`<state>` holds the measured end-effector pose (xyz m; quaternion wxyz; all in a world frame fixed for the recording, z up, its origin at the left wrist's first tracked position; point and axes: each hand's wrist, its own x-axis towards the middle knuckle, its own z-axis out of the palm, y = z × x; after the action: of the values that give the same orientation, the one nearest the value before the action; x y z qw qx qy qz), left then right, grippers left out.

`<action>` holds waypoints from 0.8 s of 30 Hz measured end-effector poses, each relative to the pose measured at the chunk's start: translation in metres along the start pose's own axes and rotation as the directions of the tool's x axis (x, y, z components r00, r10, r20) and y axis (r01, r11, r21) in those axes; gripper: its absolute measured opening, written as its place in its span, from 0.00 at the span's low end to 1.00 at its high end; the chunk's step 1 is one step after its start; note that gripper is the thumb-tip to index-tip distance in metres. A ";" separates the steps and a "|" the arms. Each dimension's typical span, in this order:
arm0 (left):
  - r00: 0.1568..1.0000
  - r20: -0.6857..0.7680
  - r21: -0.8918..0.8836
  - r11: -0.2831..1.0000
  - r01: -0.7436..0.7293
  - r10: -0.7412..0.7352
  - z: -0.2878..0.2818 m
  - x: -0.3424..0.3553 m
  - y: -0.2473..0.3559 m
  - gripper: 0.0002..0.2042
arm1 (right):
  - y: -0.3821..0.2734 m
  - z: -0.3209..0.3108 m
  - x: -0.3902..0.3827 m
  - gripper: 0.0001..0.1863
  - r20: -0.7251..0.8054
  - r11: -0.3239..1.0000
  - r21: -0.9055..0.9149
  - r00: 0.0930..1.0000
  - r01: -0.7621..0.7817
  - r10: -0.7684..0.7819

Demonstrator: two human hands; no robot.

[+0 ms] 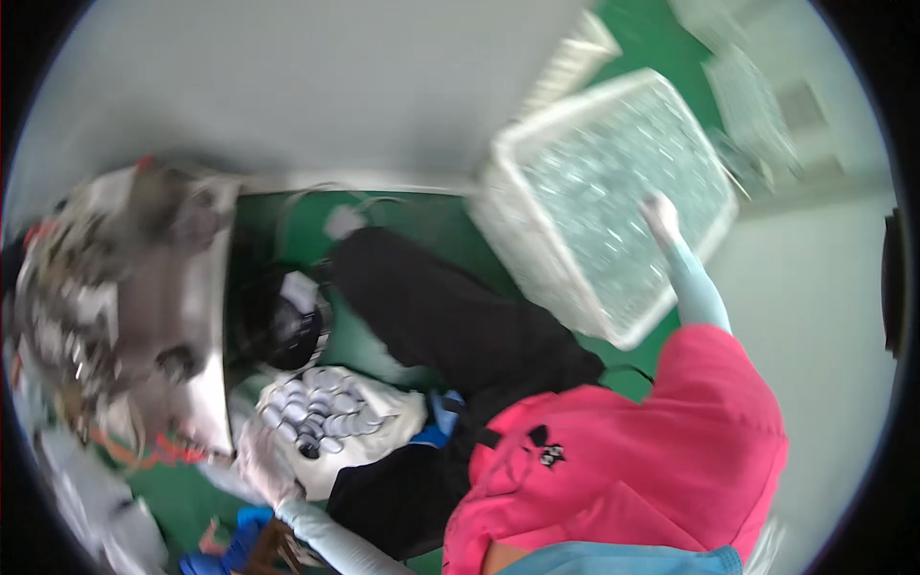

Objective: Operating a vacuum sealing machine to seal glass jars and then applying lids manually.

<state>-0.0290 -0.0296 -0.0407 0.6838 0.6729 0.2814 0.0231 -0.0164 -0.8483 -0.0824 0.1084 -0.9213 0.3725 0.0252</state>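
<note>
My gloved right hand (659,213) reaches into a large white crate (508,206) of many small clear pieces (589,187), too blurred to make out; its fingers are smeared. My gloved left hand (266,460) is low at the near end of a steel machine (196,297), beside a white cloth or bag (383,446) bearing several round silver-grey discs (321,412). Blur hides whether the left fingers grip anything.
A grey wall or panel (316,96) stands ahead. A dark round object (287,326) sits on the green floor beside my black-clad leg. Pale stacked items (747,105) are at the back right. Blue items (235,541) and plastic bags (86,489) lie at the lower left.
</note>
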 end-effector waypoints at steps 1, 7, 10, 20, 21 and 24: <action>0.999 0.029 0.021 0.999 -0.032 0.032 -0.008 0.001 0.001 0.18 | 0.015 -0.018 -0.001 0.15 -0.160 0.993 0.101 0.986 0.055 -0.039; 0.997 0.039 0.000 0.997 0.072 -0.072 0.025 0.012 -0.002 0.18 | 0.111 -0.108 -0.051 0.10 0.061 0.957 0.217 0.981 -0.195 0.186; 0.999 0.036 0.014 1.000 0.022 -0.022 0.015 0.015 -0.008 0.19 | 0.108 -0.096 -0.060 0.10 0.196 0.999 -0.003 0.979 -0.050 0.050; 0.999 0.020 -0.086 0.995 -0.045 0.047 0.045 -0.010 0.023 0.16 | 0.234 -0.021 -0.013 0.13 0.242 0.930 0.352 0.970 -0.110 0.023; 0.999 -0.009 -0.182 0.982 -0.048 0.047 0.052 0.000 0.012 0.16 | 0.265 -0.027 0.003 0.14 -0.091 0.961 0.265 0.994 0.080 -0.058; 0.968 -0.148 -0.165 0.960 -0.228 0.205 0.045 -0.005 0.036 0.16 | 0.217 -0.032 0.020 0.15 0.130 0.992 0.111 0.991 -0.055 0.041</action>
<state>-0.0022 -0.0689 -0.0080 0.7155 0.6321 0.2464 0.1669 -0.1535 -1.0208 -0.0932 0.1838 -0.9009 0.3876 0.0653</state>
